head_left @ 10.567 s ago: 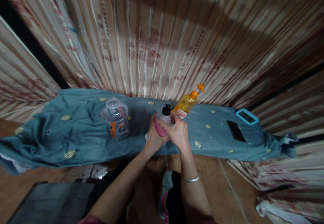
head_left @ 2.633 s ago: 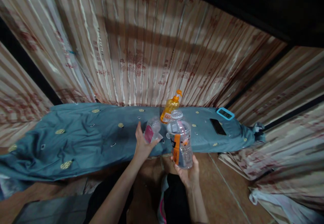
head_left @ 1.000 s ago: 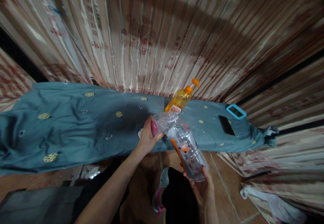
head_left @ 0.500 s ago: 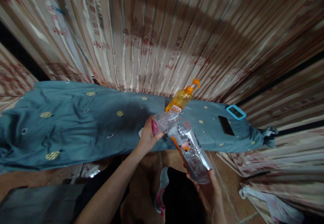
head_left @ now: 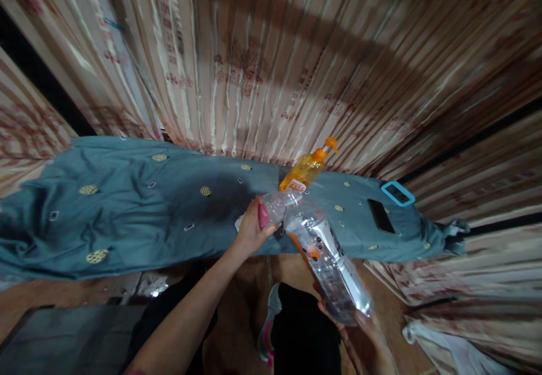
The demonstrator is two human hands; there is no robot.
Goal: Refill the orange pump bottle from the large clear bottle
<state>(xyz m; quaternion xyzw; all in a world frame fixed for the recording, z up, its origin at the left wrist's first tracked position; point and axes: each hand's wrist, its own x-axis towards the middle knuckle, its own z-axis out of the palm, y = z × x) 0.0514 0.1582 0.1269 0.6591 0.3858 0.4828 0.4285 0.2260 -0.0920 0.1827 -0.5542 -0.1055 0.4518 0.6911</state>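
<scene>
My left hand [head_left: 250,229] is closed around a small clear plastic bottle [head_left: 276,206] with a pink patch on its side. The bottle's neck end points right, close to the top end of a large clear plastic bottle [head_left: 324,259]; whether they touch I cannot tell. That large bottle has orange and dark printing and lies tilted, its base toward me. My right hand [head_left: 364,338] grips the base from below, some fingers hidden. Just behind the bottles is an orange pump bottle [head_left: 305,169], partly covered at its lower end.
A teal cloth [head_left: 139,217] with yellow patterns covers the narrow bench. At its right end lie a black phone [head_left: 381,216] and a blue-framed digital clock [head_left: 398,193]. Patterned curtains [head_left: 249,70] hang right behind. My legs and a shoe [head_left: 273,307] are below.
My right hand and the base of the large bottle have moved a little down and to the right. My left hand keeps its hold on the small bottle. The view has shifted slightly.
</scene>
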